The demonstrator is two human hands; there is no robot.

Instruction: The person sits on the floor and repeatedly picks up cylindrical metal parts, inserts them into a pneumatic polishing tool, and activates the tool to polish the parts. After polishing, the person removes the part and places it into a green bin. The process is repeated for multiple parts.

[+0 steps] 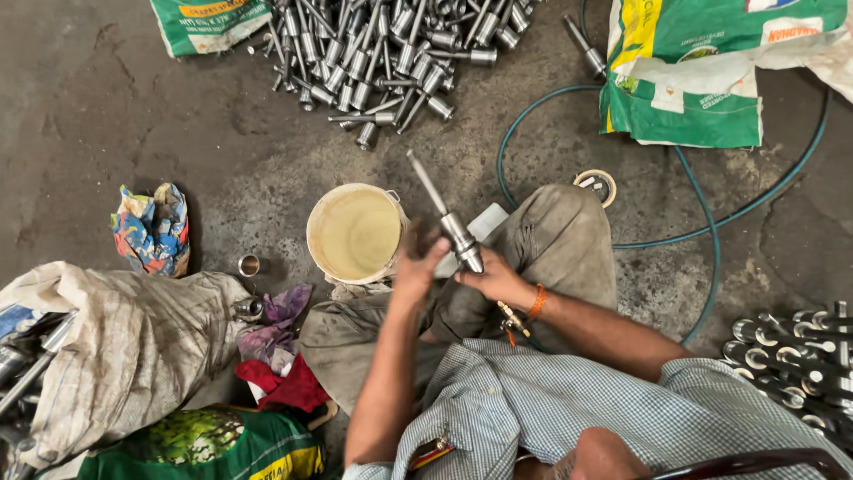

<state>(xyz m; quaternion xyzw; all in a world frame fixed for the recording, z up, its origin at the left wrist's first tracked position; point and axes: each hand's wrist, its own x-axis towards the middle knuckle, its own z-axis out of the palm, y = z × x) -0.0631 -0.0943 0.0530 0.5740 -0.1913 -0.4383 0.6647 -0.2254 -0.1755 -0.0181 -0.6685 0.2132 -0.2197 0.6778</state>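
I sit on a stained concrete floor. My right hand (494,280) grips the thick lower end of a steel shaft part (449,222), whose thin rod points up and to the left. My left hand (418,260) is blurred and rests against the part's thick sleeve, fingers partly curled around it. Just left of the hands a bucket (355,233) of yellowish liquid stands on the floor. An orange band circles my right wrist.
A heap of similar steel shafts (391,53) lies at the top. More shiny parts (795,356) lie at right. A green hose (702,222) loops over the floor. Green printed sacks (702,71), rags (151,227) and a cloth-covered pile (124,347) surround me.
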